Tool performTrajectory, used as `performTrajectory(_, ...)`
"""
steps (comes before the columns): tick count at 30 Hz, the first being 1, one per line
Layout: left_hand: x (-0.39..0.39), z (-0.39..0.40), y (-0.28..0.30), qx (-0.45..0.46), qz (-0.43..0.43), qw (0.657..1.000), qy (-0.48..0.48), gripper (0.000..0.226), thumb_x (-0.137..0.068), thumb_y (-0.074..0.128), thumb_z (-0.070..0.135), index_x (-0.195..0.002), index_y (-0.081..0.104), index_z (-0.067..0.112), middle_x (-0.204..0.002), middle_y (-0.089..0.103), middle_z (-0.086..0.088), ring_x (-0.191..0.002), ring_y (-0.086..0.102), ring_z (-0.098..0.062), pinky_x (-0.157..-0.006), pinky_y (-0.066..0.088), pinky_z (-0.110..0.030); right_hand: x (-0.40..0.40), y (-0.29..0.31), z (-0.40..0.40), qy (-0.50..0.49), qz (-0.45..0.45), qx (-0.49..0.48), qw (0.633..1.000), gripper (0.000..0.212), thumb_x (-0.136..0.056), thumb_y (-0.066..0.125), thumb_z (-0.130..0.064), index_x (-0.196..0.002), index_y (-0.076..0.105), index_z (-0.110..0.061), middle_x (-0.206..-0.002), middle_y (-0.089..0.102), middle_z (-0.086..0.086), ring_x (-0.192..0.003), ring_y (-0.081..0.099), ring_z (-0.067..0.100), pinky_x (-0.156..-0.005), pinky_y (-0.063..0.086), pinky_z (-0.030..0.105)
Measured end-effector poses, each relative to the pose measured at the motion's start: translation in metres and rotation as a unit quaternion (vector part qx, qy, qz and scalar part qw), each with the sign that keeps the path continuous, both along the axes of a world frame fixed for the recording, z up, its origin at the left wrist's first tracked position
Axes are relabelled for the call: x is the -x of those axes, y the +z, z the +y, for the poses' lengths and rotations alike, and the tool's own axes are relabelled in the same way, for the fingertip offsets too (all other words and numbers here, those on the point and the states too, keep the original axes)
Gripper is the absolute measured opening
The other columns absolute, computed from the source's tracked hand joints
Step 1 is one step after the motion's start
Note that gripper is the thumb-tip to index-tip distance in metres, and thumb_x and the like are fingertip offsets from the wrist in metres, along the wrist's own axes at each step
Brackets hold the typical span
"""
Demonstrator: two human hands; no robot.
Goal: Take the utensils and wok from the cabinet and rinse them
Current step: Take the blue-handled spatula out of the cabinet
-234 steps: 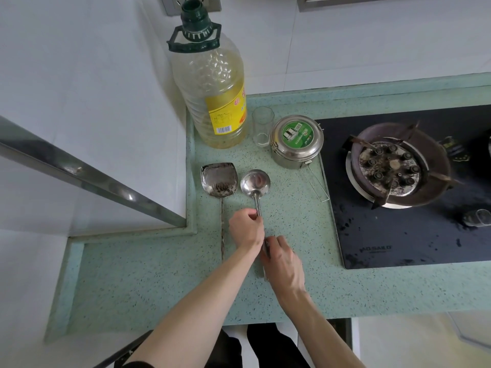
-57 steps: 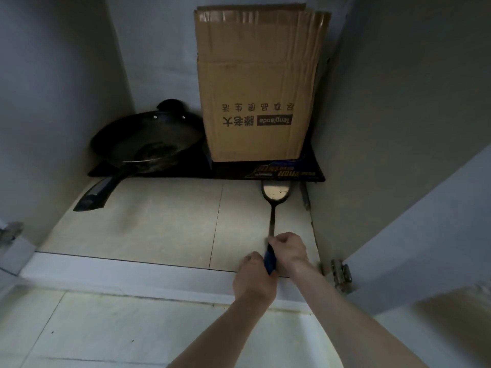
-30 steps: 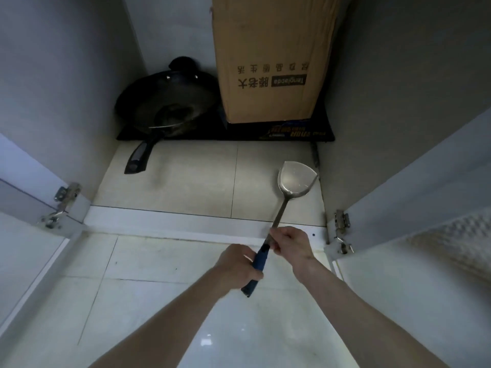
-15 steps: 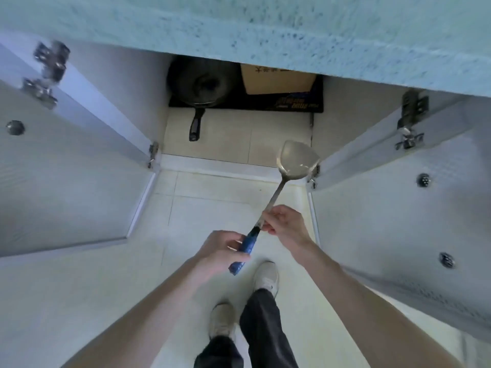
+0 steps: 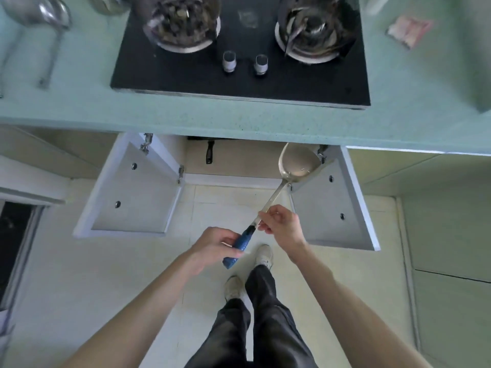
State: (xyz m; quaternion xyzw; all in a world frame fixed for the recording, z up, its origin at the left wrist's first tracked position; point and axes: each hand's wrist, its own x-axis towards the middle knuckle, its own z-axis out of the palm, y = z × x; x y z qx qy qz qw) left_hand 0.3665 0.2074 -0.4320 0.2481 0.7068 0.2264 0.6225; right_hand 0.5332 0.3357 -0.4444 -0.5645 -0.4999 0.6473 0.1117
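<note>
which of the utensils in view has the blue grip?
The spatula held in both hands, left hand on its blue grip; the two utensils on the counter are all metal.

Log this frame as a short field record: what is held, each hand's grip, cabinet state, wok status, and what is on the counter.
held: spatula, blade raised in front of the cabinet opening
left hand: grips the blue handle
right hand: pinches the metal shaft
cabinet doors: both open
wok handle: visible inside the cabinet, wok not yet taken out
countertop: gas stove; ladle at far left, blurred
</note>
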Motion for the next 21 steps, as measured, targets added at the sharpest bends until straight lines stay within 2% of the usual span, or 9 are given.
performTrajectory(3, -0.012, -0.011, 0.041, -0.02, -0.01, 1.0, -0.02, 0.031, -0.077, 0.085, 0.009, -0.106, 0.079, 0.014, -0.095, 0.079, -0.001, -0.086, 0.075, -0.015, -0.072, 0.061, -0.029, -0.018, 0.041, -0.019, -0.012, -0.001, -0.036, 0.999, 0.018, -0.096, 0.074, -0.016, -0.09, 0.066, -0.001, -0.076, 0.076, 0.017, -0.062, 0.07, 0.013, -0.067, 0.057, 0.029)
performTrajectory(6, -0.03, -0.011, 0.073, -0.046, -0.012, 0.998, -0.05, 0.026, -0.078, 0.085, 0.009, -0.103, 0.079, 0.014, -0.095, 0.079, -0.005, -0.079, 0.074, -0.017, -0.072, 0.06, -0.033, -0.041, 0.071, -0.034, -0.042, 0.004, -0.07, 0.997, 0.015, -0.098, 0.072, -0.018, -0.088, 0.066, -0.008, -0.071, 0.075, 0.01, -0.064, 0.067, 0.016, -0.072, 0.057, 0.033)
performTrajectory(10, -0.073, -0.008, 0.102, -0.073, -0.027, 0.995, -0.06, 0.023, -0.081, 0.083, 0.01, -0.102, 0.077, 0.013, -0.095, 0.079, -0.007, -0.084, 0.074, -0.031, -0.075, 0.059, -0.039, -0.082, 0.099, -0.046, -0.111, 0.006, -0.101, 0.989, 0.015, -0.098, 0.07, -0.021, -0.088, 0.066, -0.011, -0.066, 0.07, 0.004, -0.062, 0.058, 0.016, -0.07, 0.054, 0.031)
performTrajectory(14, -0.126, -0.003, 0.12, -0.092, -0.038, 0.99, -0.102, 0.027, -0.084, 0.083, 0.019, -0.11, 0.076, 0.019, -0.1, 0.078, 0.001, -0.09, 0.075, -0.024, -0.084, 0.061, -0.042, -0.13, 0.115, -0.057, -0.195, 0.014, -0.116, 0.974, 0.016, -0.099, 0.069, -0.02, -0.088, 0.065, -0.008, -0.066, 0.065, 0.005, -0.06, 0.055, 0.015, -0.067, 0.052, 0.029)
performTrajectory(19, -0.195, 0.006, 0.138, -0.084, -0.042, 0.985, -0.147, 0.028, -0.083, 0.084, 0.018, -0.109, 0.074, 0.019, -0.099, 0.078, 0.0, -0.089, 0.075, -0.018, -0.085, 0.061, -0.037, -0.204, 0.124, -0.068, -0.267, 0.011, -0.119, 0.956, 0.019, -0.097, 0.07, -0.017, -0.088, 0.066, -0.001, -0.063, 0.065, 0.004, -0.058, 0.057, 0.016, -0.065, 0.054, 0.035)
performTrajectory(21, -0.223, 0.013, 0.143, -0.087, -0.047, 0.981, -0.166, 0.026, -0.083, 0.084, 0.017, -0.106, 0.074, 0.023, -0.098, 0.078, 0.002, -0.09, 0.075, -0.018, -0.086, 0.061, -0.037, -0.236, 0.127, -0.07, -0.295, 0.015, -0.122, 0.948, 0.017, -0.098, 0.07, -0.016, -0.087, 0.067, -0.003, -0.063, 0.065, 0.003, -0.058, 0.057, 0.014, -0.064, 0.055, 0.033)
